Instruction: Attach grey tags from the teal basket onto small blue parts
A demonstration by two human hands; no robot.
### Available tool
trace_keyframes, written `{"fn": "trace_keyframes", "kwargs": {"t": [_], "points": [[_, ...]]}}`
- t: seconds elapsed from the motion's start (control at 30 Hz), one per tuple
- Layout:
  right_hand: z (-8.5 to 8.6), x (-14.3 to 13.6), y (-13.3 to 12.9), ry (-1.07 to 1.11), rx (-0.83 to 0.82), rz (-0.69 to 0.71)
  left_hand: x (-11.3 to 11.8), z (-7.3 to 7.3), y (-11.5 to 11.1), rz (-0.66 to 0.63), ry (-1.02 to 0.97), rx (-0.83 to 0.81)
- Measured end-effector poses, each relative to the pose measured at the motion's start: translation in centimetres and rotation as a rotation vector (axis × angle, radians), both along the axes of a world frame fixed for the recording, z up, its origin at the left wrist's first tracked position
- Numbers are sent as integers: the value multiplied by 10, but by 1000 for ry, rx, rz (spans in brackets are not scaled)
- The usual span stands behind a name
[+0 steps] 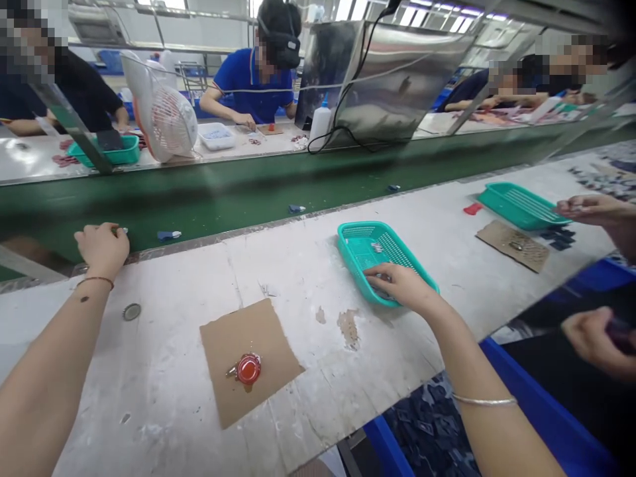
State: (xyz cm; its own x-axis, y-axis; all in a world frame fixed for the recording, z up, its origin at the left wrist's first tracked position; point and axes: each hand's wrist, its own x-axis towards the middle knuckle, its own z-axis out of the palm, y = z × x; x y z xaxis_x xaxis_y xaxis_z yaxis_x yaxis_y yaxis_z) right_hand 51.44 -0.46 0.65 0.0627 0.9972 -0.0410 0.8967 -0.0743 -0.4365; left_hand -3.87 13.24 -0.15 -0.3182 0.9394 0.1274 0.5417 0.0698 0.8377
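My left hand [103, 248] is over the near edge of the green conveyor belt, its fingers curled down. A small pale tip [122, 230] shows by its fingertips; the rest of that piece is hidden. Inside a turquoise perforated basket [348, 255] on the right is my right hand [397, 285], fingers apart and reaching down among small parts partly hidden by the hand. Some small pale pieces [376, 247] lie farther back in this basket. Between my arms, a round red bottle cap [248, 369] with wet liquid around it rests on a cardboard piece [271, 331].
Small dark blue pieces with pale tips [169, 235] lie on the green belt [223, 209]. A loose bottle cap [132, 311] is beside my left forearm. At right, a co-worker's hand [591, 209] is by another turquoise basket [521, 205]. Blue bins [536, 397] stand below the table.
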Motion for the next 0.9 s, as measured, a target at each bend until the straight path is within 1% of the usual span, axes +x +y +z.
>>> {"fn": "trace_keyframes", "kwargs": {"t": [0.07,0.13,0.23,0.3,0.37,0.47,0.6,0.67,0.77,0.83,0.9], "points": [[0,-1,1,7,-25,10,12,1,-1,-64,95,53],[0,-2,2,18,-46,14,23,3,-1,-158,160,55],[0,-4,4,29,-37,4,35,5,-1,-277,165,12],[0,-5,5,30,4,-12,38,7,-1,-294,132,-11],[0,-8,4,38,56,-27,38,10,-1,-269,77,-26],[-1,-10,2,72,113,-51,38,16,-2,-182,-44,-23],[-2,-11,0,166,159,-96,52,20,-12,-40,-312,23],[-1,-13,-3,233,207,-139,64,20,-25,-15,-491,9],[3,-28,-15,334,291,-194,84,15,-59,-65,-717,-98],[4,-49,-28,391,333,-196,98,10,-87,-83,-852,-196],[3,-79,-43,450,373,-135,110,5,-116,-93,-965,-298]]}}
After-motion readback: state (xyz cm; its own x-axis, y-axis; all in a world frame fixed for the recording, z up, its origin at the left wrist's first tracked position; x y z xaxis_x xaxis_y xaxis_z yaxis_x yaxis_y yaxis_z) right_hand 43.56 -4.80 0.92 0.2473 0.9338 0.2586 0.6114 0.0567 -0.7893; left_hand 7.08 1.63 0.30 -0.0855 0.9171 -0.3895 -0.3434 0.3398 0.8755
